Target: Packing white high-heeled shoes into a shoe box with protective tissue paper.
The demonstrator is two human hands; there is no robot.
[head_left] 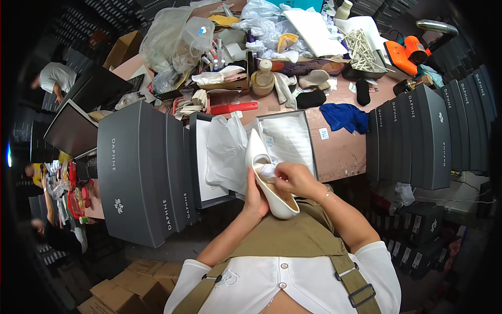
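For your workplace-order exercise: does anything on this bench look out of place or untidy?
Yes. Behind the white shoe held in both hands, the bench's far side is heaped with crumpled plastic bags. A blue cloth lies bunched by itself, and a black insole lies loose.

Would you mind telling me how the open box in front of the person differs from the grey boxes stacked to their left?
The open shoe box has its lid off and shows white paper inside; the stacked grey boxes are closed. The open box lies flat on the table, while the stacked boxes stand on edge, side by side. Both are grey shoe boxes.
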